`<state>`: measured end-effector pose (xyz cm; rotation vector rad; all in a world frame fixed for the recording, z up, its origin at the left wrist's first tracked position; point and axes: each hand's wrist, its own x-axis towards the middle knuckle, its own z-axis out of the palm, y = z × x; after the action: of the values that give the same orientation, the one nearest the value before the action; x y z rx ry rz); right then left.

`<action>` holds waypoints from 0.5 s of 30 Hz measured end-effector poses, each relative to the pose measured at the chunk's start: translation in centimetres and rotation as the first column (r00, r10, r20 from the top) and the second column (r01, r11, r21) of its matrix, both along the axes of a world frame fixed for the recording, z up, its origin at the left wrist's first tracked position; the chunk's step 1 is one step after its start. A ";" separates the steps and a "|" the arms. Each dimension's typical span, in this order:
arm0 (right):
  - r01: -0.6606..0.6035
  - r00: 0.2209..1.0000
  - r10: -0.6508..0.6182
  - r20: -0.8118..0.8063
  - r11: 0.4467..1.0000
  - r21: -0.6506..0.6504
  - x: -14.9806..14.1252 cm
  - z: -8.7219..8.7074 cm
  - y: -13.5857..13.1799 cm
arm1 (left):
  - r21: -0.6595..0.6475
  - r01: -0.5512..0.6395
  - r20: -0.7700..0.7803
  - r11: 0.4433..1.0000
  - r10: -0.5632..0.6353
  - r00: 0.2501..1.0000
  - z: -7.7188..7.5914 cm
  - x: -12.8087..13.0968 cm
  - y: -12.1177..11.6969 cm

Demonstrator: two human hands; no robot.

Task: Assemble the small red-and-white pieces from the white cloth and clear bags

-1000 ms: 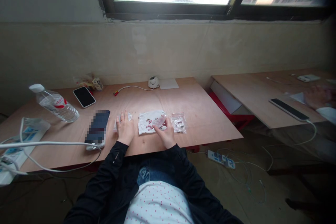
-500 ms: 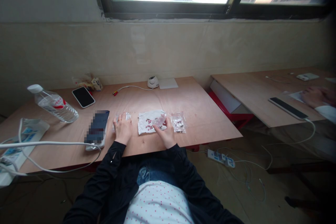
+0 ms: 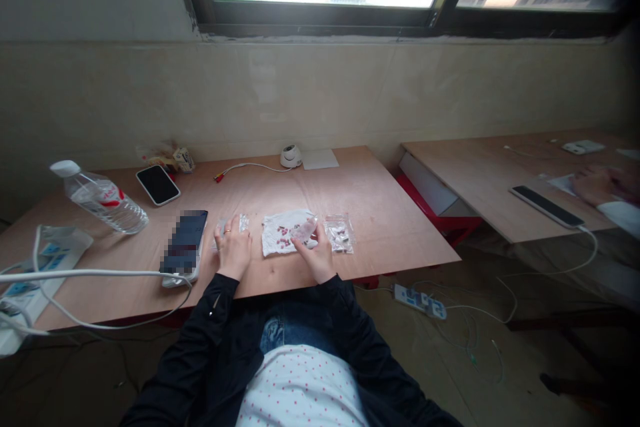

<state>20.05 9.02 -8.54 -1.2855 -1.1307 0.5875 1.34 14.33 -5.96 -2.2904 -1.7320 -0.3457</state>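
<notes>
Head view: right hand [image 3: 315, 255] pinching clear plastic bag [image 3: 304, 229] over white tissue [image 3: 278, 233], left hand [image 3: 233, 251] spread, steadying second bag [image 3: 242, 222].

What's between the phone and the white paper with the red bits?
In the head view, the left hand lies on a small clear plastic bag there.

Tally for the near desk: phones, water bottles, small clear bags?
Phones: 2 (black phone, pixelated phone)
Water bottles: 1 (plastic water bottle)
Small clear bags: 3 (bag at the left hand, bag in the right hand, bag beside the cloth)
Total: 6
</notes>
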 end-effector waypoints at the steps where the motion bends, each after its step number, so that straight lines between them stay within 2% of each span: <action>1: 0.001 1.000 -0.001 0.004 1.000 -0.001 0.0 0.0 0.0 | 0.000 -0.002 0.007 1.000 0.002 1.000 -0.1 -0.1 -0.1; 8: -0.013 1.000 0.013 -0.013 1.000 -0.006 -0.1 0.1 -0.1 | 0.013 -0.010 0.043 1.000 0.010 0.999 -0.5 -0.3 0.0; 15: -0.009 0.999 0.009 -0.045 1.000 -0.018 -0.1 -0.1 0.0 | -0.005 0.058 0.101 0.998 -0.058 0.993 0.2 0.8 -0.4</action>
<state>20.00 9.00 -8.66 -1.2777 -1.0972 0.6316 2.14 13.91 -5.79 -2.3710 -1.7184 -0.4744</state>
